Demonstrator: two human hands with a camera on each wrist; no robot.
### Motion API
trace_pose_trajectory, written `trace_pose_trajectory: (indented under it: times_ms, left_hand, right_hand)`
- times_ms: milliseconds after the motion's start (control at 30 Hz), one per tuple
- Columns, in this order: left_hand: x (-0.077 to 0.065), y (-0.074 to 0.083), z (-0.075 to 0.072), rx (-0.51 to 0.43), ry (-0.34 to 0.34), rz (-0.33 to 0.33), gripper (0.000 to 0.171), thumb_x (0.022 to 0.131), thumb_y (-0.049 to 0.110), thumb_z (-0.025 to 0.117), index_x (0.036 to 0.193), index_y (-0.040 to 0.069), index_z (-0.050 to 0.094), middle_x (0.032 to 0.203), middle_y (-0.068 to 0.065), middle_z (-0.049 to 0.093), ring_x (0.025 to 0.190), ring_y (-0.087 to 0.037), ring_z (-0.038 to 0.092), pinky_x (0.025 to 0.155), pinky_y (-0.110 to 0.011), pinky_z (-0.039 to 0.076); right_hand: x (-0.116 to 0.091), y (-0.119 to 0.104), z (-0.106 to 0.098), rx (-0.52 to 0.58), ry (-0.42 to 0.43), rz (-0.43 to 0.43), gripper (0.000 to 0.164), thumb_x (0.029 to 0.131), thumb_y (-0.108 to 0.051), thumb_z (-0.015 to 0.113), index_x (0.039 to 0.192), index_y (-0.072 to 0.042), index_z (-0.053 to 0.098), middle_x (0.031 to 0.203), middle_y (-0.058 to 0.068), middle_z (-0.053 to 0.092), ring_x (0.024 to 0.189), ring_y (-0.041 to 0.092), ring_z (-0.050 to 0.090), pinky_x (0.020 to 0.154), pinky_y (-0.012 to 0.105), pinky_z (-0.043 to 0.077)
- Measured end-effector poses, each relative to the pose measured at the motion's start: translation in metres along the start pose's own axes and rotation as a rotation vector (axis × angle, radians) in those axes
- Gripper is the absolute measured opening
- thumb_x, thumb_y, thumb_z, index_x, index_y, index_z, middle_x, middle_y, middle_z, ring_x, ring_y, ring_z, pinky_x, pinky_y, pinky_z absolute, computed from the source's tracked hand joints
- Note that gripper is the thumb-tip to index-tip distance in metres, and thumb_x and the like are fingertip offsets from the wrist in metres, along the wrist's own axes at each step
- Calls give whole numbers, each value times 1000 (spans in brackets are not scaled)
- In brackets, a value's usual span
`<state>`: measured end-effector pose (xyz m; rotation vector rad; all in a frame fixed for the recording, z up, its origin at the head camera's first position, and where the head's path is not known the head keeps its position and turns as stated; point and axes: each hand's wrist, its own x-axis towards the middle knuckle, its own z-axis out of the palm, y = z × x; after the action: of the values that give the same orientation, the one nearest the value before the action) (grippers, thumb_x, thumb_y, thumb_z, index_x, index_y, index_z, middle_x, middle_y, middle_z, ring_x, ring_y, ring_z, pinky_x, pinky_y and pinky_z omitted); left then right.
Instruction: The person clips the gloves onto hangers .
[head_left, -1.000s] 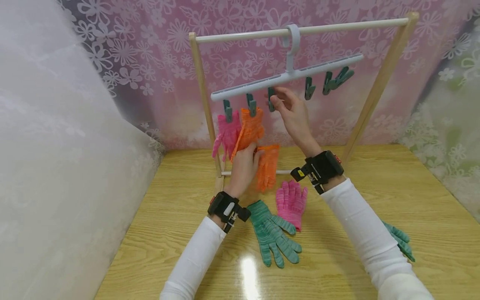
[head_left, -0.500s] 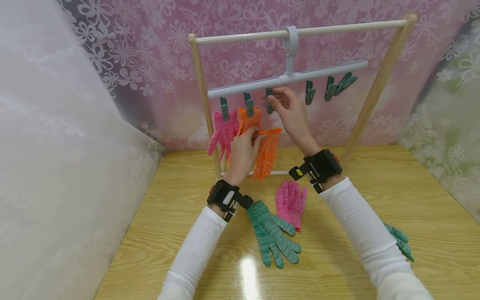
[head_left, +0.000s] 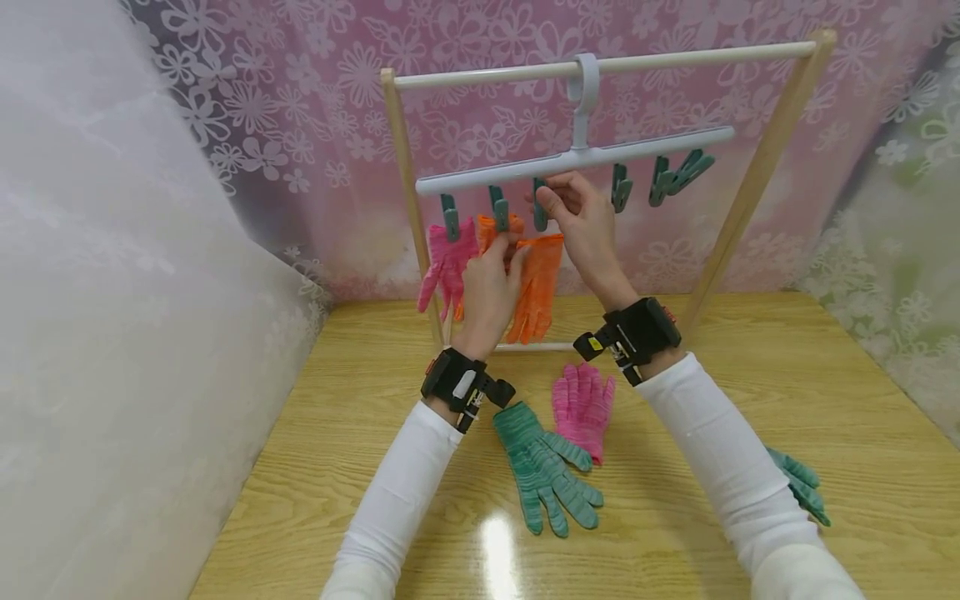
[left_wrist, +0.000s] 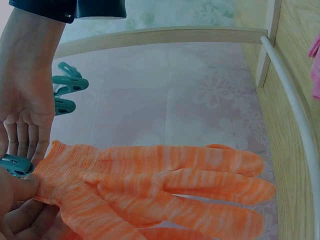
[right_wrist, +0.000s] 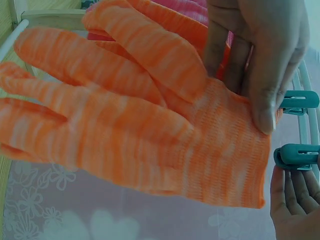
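Observation:
My left hand (head_left: 491, 287) pinches an orange knit glove (head_left: 538, 287) at its cuff, fingers of the glove hanging down. The right wrist view shows that thumb on the cuff (right_wrist: 230, 145), close below the clips. My right hand (head_left: 588, 221) pinches a dark green clothespin (head_left: 540, 208) on the white hanger (head_left: 577, 157), just above the held glove's cuff. Left of it, a second orange glove (head_left: 487, 225) hangs from another clip, partly hidden behind my left hand. A pink glove (head_left: 450, 262) hangs from the leftmost clip.
The hanger hooks over the white rod of a wooden rack (head_left: 757, 183). Several clips (head_left: 660, 182) hang on its right half. On the table (head_left: 360, 467) lie a green glove (head_left: 551, 475), a pink glove (head_left: 583, 408) and another green glove (head_left: 802, 483), partly behind the right sleeve.
My left hand has risen with the orange glove, bringing its cuff up near the clip at my right hand. The hanger has swung slightly; my right hand stays on the clothespin.

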<state>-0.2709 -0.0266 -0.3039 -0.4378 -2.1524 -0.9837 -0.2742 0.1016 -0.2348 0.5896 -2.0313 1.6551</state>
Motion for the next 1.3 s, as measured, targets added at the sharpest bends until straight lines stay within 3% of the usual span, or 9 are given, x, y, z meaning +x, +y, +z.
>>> trace_pose_trajectory:
  times_ms: [267,767,933,1100,1300]
  left_hand:
    - [4,7,2,-11,45,16,26,93,25,54,109,6,61,90,-6,70,66,-14,65,51,-19,45]
    - [7,13,7,15,118,-2,28,94,28,52,109,6,61,90,-5,71,74,-13,68,61,-21,52]
    - [8,16,8,60,145,3,28,94,30,52,105,7,62,86,-4,70,65,-13,65,57,-21,49]
    - [11,19,8,111,176,5,27,94,31,50,101,8,62,71,-4,65,50,-15,57,47,-22,43]
    - [12,19,10,144,189,15,26,95,30,50,102,8,61,65,-4,61,47,-15,54,45,-22,41]
  right_hand:
    - [1,1,1,12,24,-14,26,91,-19,57,108,1,58,105,19,65,93,21,61,82,26,46]
    - [-2,-6,3,-22,33,-14,26,92,-19,56,108,2,58,105,18,65,94,21,62,86,29,47]
    - [-2,-6,2,-31,39,-16,26,92,-17,56,108,3,58,105,20,65,98,21,63,87,29,47]
    - [-2,-5,2,-30,41,-22,26,92,-17,57,108,3,59,105,20,65,99,21,62,87,29,46]
    - [-2,-5,1,-40,46,-16,27,91,-18,57,109,3,59,106,19,65,101,18,62,89,29,46]
